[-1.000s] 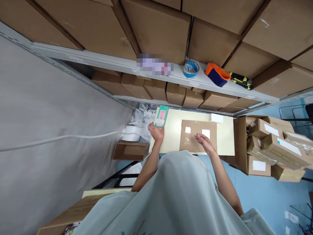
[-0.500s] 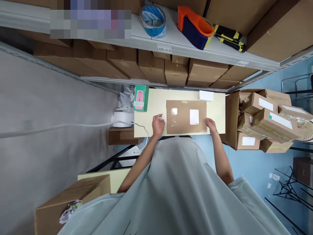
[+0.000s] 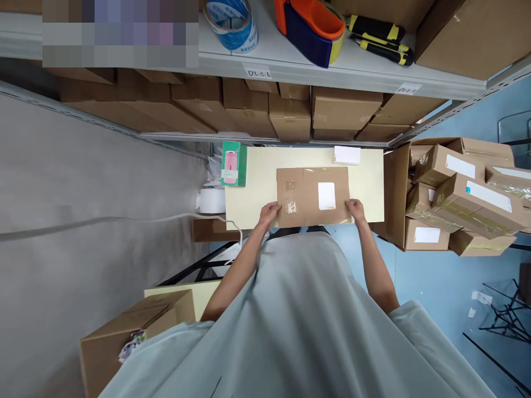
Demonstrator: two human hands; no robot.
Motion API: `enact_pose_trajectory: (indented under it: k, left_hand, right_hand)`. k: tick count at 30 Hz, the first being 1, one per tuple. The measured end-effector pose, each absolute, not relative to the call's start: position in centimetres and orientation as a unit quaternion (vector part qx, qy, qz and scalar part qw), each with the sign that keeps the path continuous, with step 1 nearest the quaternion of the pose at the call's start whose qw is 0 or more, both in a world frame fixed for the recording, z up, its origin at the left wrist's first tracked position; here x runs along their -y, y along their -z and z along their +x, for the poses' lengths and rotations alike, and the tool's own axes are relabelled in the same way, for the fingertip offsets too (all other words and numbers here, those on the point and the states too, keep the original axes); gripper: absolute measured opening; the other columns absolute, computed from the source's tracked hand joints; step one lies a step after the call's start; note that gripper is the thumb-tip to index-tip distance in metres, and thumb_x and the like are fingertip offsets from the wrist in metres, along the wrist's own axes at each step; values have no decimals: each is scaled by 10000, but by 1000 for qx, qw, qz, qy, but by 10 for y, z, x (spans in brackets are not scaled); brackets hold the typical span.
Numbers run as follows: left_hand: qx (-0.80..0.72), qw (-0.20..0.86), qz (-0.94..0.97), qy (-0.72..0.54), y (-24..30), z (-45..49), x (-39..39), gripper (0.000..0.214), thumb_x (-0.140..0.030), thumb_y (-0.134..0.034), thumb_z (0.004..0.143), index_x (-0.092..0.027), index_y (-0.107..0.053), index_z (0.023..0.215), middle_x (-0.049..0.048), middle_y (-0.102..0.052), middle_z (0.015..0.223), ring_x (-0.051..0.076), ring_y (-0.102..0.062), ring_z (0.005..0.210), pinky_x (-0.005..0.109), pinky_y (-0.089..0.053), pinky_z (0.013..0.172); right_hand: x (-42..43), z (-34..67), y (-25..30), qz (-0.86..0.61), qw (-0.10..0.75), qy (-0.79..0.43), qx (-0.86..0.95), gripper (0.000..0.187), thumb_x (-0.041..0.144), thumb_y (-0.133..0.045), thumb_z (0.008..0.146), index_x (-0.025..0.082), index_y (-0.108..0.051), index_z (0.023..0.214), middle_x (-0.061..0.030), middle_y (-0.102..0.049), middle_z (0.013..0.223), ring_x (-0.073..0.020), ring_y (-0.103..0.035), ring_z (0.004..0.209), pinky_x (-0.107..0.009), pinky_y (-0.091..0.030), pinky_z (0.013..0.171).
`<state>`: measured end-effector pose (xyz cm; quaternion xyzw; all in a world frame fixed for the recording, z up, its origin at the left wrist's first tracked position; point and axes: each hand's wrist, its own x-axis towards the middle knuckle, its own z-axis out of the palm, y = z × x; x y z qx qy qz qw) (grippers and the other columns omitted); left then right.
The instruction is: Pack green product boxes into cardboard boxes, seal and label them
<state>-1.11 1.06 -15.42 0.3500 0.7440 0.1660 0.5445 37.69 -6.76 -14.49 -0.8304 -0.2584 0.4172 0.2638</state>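
Observation:
A flat brown cardboard box (image 3: 312, 205) lies on the pale yellow table (image 3: 259, 160), with a white label (image 3: 326, 196) on its top and clear tape across its left part. My left hand (image 3: 269, 213) pinches the left edge of the box between thumb and fingers. At the opposite edge, my right hand (image 3: 355, 210) grips it in the same way. Behind the box sits a small white box (image 3: 347, 155). A green box with a pink picture (image 3: 234, 164) stands at the table's far left corner.
Close above the table runs a metal shelf (image 3: 307, 77) holding a blue tape roll (image 3: 231, 27), an orange tape dispenser (image 3: 313, 27) and black-yellow cutters (image 3: 381, 40). To the right, a large carton (image 3: 396, 204) holds several taped boxes. A white cable (image 3: 145, 223) crosses from the left.
My left hand has closed from loosely curled fingers onto the box's left edge. My right hand stays at the right edge. The whole view has shifted slightly.

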Motion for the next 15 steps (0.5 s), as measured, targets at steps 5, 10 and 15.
enact_pose_trajectory:
  k: [5, 10, 15]
  left_hand:
    - [-730, 543, 357, -211, 115, -34, -20, 459, -560, -771, 850, -171, -828, 1085, 127, -845, 1216, 297, -744, 1207, 417, -592, 1081]
    - [-702, 523, 438, -206, 48, -62, -29, 652, -734, -592, 969, -182, -855, 1196, 106, -806, 1396, 349, -672, 1393, 423, -504, 1214]
    - [-659, 562, 487, -110, -9, -84, -43, 924, -894, -297, 1012, -206, -856, 1274, 104, -835, 1322, 377, -718, 1319, 426, -538, 1159]
  right_hand:
    - [75, 378, 106, -828, 259, -424, 259, 602, 733, -730, 756, 201, -722, 1038, -152, -792, 1102, -297, -730, 1007, -430, -600, 926]
    - [78, 370, 51, -799, 274, -442, 302, 704, 840, -696, 804, 178, -773, 1029, -147, -818, 1091, -301, -735, 1027, -403, -583, 924]
    - [70, 363, -2, -770, 250, -486, 328, 777, 918, -569, 909, 168, -773, 884, -103, -797, 960, -280, -707, 948, -363, -545, 832]
